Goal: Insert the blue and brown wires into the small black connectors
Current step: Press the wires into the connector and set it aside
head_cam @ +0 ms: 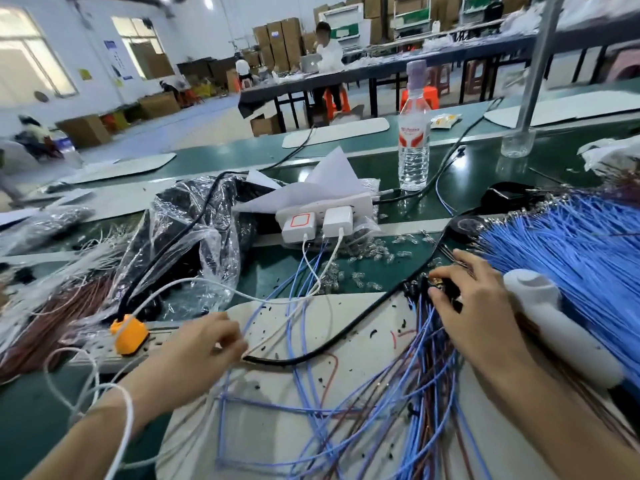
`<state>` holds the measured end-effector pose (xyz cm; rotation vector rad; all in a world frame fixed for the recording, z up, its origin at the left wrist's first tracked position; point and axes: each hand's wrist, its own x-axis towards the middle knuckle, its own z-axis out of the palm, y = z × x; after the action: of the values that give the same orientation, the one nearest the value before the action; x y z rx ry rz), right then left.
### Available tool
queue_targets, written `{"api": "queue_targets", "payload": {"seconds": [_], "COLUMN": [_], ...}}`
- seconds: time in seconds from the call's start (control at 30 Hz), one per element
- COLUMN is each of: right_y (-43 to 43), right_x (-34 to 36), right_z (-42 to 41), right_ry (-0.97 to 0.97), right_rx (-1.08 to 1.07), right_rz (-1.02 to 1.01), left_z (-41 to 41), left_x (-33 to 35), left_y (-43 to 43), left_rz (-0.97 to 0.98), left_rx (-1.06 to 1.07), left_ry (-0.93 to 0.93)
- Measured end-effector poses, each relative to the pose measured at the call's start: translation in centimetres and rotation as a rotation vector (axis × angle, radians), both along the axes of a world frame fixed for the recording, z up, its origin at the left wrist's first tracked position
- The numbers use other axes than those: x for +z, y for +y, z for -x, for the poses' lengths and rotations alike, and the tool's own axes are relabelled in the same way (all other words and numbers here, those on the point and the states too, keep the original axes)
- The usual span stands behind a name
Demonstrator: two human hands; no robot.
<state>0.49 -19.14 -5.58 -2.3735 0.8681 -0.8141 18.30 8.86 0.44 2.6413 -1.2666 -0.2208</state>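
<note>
A person's right hand (474, 299) curls over a cluster of small black connectors (446, 292) on a green work surface (284, 271), its grip narrow, fingertips pressed on the connectors; whether any single piece is pinched cannot be told. The left hand (207, 344) rests on the pale mat (346, 317), its grip nearly closed on thin blue wires (304, 341) and a white cable (221, 285) that run under the fingers. Below the right grip, loose blue and brown wires (429, 386) fan toward the camera across the mat. Just right of that hand lies a white handheld tool (554, 317), and beyond it a dense sheaf of blue wires (571, 244). Above the left grip, a clear plastic bag (194, 237) holds dark parts, too blurred to identify. Farther back stand a white power strip (322, 216) with 2 chargers and 1 water bottle (414, 133).
</note>
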Motion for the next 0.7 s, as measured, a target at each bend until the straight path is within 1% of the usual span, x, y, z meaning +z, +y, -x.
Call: {"api": "queue_targets", "payload": {"seconds": [0.1, 0.2, 0.27, 0.3, 0.33, 0.37, 0.43, 0.47, 0.53, 0.6, 0.67, 0.7], "right_y": [0.3, 0.5, 0.7, 0.8, 0.8, 0.8, 0.8, 1.0, 1.2, 1.1, 1.0, 1.0], "right_x": [0.3, 0.1, 0.0, 0.1, 0.1, 0.2, 0.1, 0.0, -0.1, -0.2, -0.1, -0.1], "right_z": [0.1, 0.1, 0.0, 0.0, 0.0, 0.0, 0.0, -0.1, 0.0, 0.1, 0.1, 0.1], "right_ry": [-0.016, -0.034, -0.052, -0.062, -0.071, -0.076, -0.046, -0.017, 0.032, 0.046, 0.037, 0.034], "right_rx": [-0.004, 0.015, 0.025, 0.028, 0.027, 0.025, 0.028, 0.039, 0.047, 0.045, 0.045, 0.048], "right_rz": [0.01, 0.003, 0.006, 0.01, 0.014, 0.018, 0.047, 0.076, 0.118, 0.133, 0.131, 0.126], "left_z": [-2.5, -3.6, -4.0, -4.6, -5.3, -6.3, -8.4, -9.3, -11.0, -12.2, -13.3, -13.6], "left_x": [0.1, 0.6, 1.4, 1.7, 2.1, 2.3, 1.6, 1.0, -0.6, -2.1, -3.0, -3.3], "left_y": [-2.0, -4.2, -4.2, -3.6, -3.0, -2.4, -2.0, -2.2, -3.3, -4.4, -4.9, -5.1], "left_rz": [0.142, 0.195, 0.359, 0.42, 0.395, 0.277, 0.0, -0.063, -0.101, -0.117, -0.114, -0.063], "left_rx": [0.2, 0.317, 0.446, 0.554, 0.648, 0.713, 0.721, 0.695, 0.66, 0.654, 0.657, 0.67], "left_ry": [-0.045, -0.124, -0.198, -0.221, -0.226, -0.203, -0.096, -0.042, 0.035, 0.07, 0.059, 0.032]}}
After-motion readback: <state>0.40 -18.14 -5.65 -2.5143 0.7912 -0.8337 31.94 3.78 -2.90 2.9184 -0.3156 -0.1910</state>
